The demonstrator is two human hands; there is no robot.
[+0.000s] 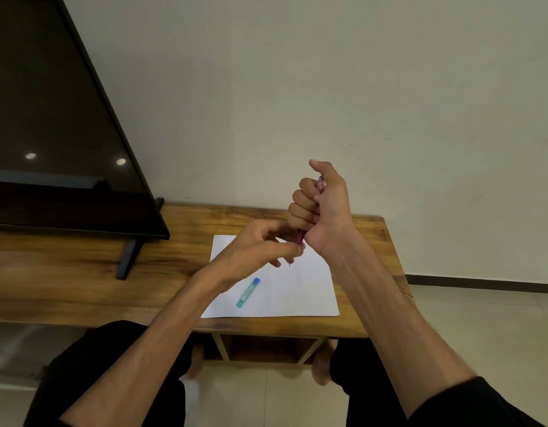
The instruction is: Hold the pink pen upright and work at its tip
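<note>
At the far left a large black flat-screen television (pixel 51 118) stands on the long wooden bench-style table (pixel 66 272), its dark glass catching two small ceiling lights; one slim black foot (pixel 128 260) rests on the wood near the front edge. No brand name can be read on it. The bare tabletop runs from that foot across to a white sheet of paper (pixel 297 291), which lies flat toward the table's right end, its lower edge just short of the front edge of the wood.

On the paper's left part lies a slim teal plastic lead case with a blue cap (pixel 248 292), set diagonally; it carries a pale label, but the print is too small to read, and what is inside cannot be made out.

Above the paper the left hand (pixel 254 251) has its fingers curled, thumb and fingertips pinching at the tip of a pink mechanical pencil (pixel 300 237), where a thin dark point (pixel 289 262) sticks out below. The right hand (pixel 319 208) is clenched round the pencil's barrel, holding it nearly upright, thumb raised at the top end.

Right of the table's end lie pale floor tiles and a plain cream wall (pixel 389 87) with a dark skirting strip (pixel 482 280). Under the table an open wooden compartment (pixel 266 346) shows, between the person's black-trousered knees.
</note>
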